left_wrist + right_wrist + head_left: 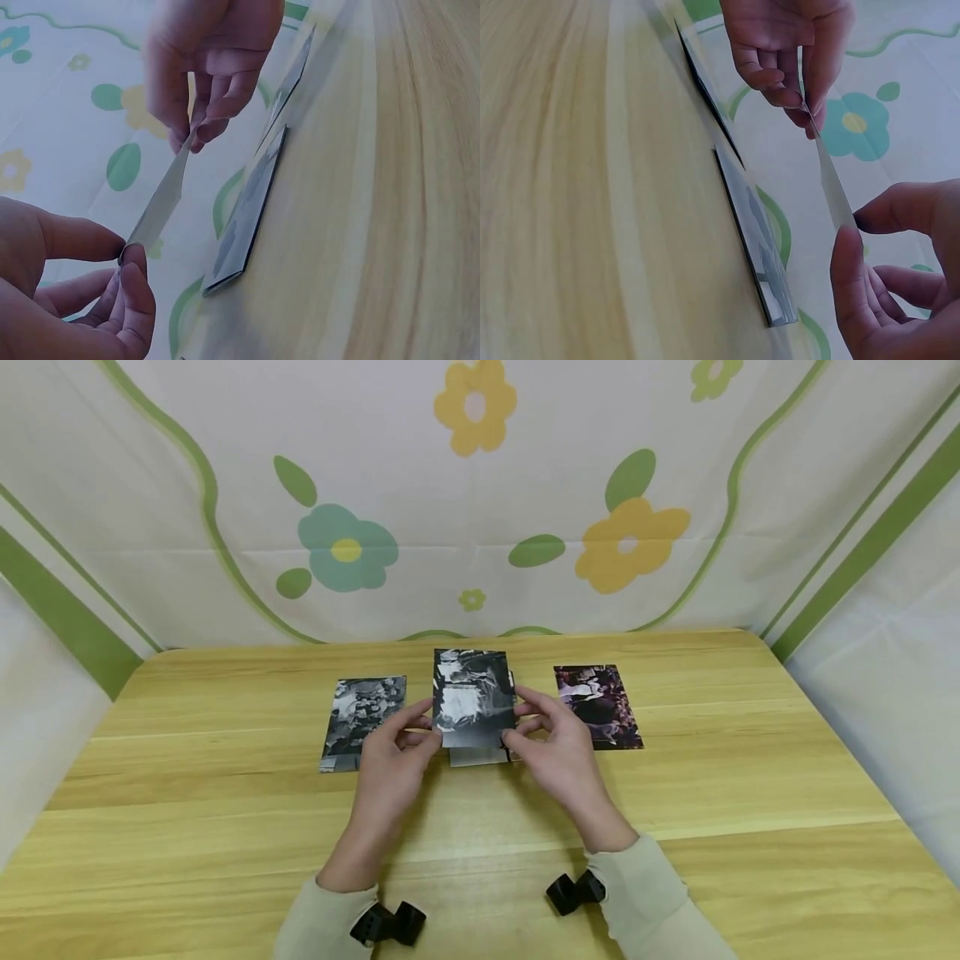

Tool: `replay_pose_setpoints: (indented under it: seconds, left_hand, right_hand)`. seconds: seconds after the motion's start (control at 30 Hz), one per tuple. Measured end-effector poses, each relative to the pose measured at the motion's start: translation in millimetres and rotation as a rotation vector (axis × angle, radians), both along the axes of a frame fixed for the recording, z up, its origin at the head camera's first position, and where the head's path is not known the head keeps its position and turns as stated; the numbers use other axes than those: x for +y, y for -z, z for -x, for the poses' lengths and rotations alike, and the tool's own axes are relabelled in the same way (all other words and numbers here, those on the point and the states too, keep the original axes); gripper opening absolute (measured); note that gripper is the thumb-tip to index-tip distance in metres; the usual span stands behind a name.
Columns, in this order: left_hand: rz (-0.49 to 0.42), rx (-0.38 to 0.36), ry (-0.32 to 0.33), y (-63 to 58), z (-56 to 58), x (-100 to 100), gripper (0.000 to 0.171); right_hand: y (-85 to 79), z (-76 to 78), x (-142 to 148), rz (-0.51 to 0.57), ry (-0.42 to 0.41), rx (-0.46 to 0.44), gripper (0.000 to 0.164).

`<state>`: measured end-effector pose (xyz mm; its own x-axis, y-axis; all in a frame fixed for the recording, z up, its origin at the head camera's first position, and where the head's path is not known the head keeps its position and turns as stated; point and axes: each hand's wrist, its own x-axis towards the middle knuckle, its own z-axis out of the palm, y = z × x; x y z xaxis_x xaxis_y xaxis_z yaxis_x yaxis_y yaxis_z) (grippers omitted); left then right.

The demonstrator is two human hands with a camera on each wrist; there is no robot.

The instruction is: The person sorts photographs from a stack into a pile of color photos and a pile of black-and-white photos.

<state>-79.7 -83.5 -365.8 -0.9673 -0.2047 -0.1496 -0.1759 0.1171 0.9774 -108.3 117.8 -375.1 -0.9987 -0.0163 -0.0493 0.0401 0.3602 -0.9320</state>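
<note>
A black-and-white photo card [472, 697] is held up between both hands, pinched at its side edges. My left hand [397, 756] grips its left edge between thumb and fingers. On the opposite edge, my right hand [558, 747] pinches it the same way. Seen edge-on in the left wrist view, the held card [161, 206] is raised off the table and apart from the stack of cards [247, 214] below. Mostly covered by the held card in the head view, that stack [477, 758] shows only its lower and right edges.
Left of the stack lies another black-and-white photo card [365, 714], partly behind the left hand. A purple-toned dark photo card [603, 710] lies to the right, near the right hand. The wooden table [480, 868] meets a flower-patterned cloth [450, 527] at its back edge.
</note>
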Motion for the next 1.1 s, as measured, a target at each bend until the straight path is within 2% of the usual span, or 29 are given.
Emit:
replay_pose_setpoints:
  seconds: [0.33, 0.5, 0.6, 0.77, 0.87, 1.1]
  left_hand:
    - [-0.001, -0.031, -0.01, -2.6, -1.6, -3.5, 0.05]
    - [0.011, -0.024, -0.076, -2.3, -2.1, -6.7, 0.05]
    - [0.008, -0.033, -0.118, -2.8, -2.5, -9.9, 0.048]
    - [0.054, -0.058, -0.167, -3.4, -2.6, -25.8, 0.042]
    - [0.097, -0.048, -0.222, -3.0, -1.4, -39.9, 0.039]
    - [0.088, -0.02, -0.423, -2.9, -1.9, -64.9, 0.032]
  right_hand:
    - [-0.4, -1.2, -2.2, 0.093, -0.016, -0.003, 0.065]
    - [2.0, -1.1, -11.0, 0.102, -0.044, 0.004, 0.065]
    - [3.0, -1.1, -20.4, 0.072, -0.057, 0.028, 0.065]
    - [1.6, -1.3, -44.1, 0.047, -0.083, 0.044, 0.061]
    - [-0.5, -1.7, -60.9, 0.052, -0.109, 0.046, 0.061]
    - [-1.5, -2.5, -101.0, 0.078, -0.167, 0.057, 0.064]
